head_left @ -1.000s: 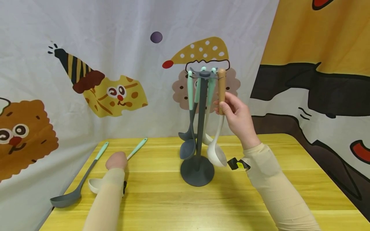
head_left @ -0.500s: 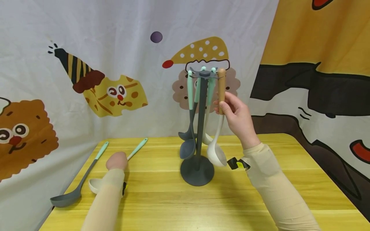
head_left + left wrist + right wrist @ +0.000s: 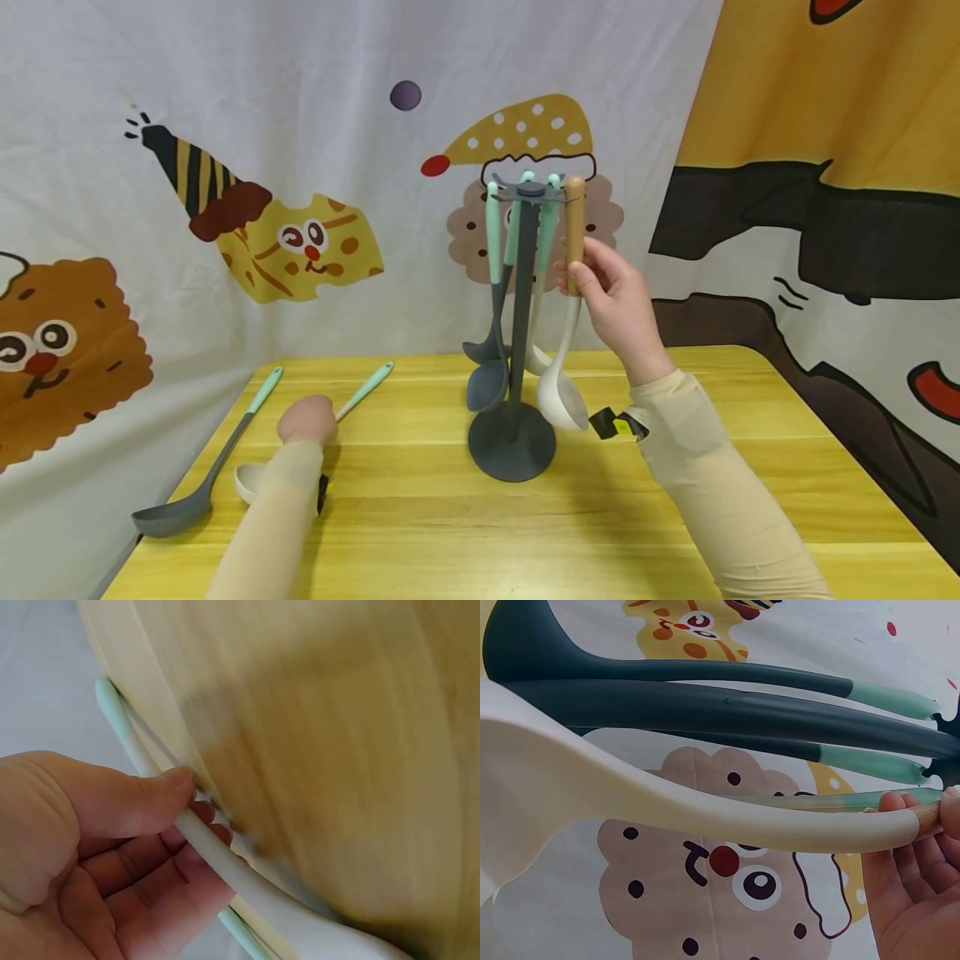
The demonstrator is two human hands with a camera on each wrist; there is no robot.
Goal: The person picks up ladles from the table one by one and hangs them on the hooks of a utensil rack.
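Note:
My right hand point(image 3: 618, 308) pinches the wooden handle point(image 3: 574, 233) of a white ladle point(image 3: 561, 402), which hangs upright at the right side of a dark grey utensil stand point(image 3: 512, 454). In the right wrist view, fingers and thumb meet on the handle just above the pale shaft point(image 3: 780, 825). Low over the table's left part, my left hand point(image 3: 307, 419) holds a white ladle with a mint-green handle point(image 3: 367, 388). The left wrist view has the thumb and fingers around its white shaft point(image 3: 225, 859). My forearm partly covers that ladle's bowl point(image 3: 247, 481).
A grey ladle with a mint handle point(image 3: 171, 515) lies along the left edge of the wooden table point(image 3: 450, 550). Several other mint-handled utensils, such as a dark ladle point(image 3: 487, 385), hang on the stand. A printed curtain point(image 3: 337, 125) stands behind the table.
My left hand and the mint-handled white ladle have shifted slightly to the right. The right hand keeps its grip on the wooden handle, with almost no movement.

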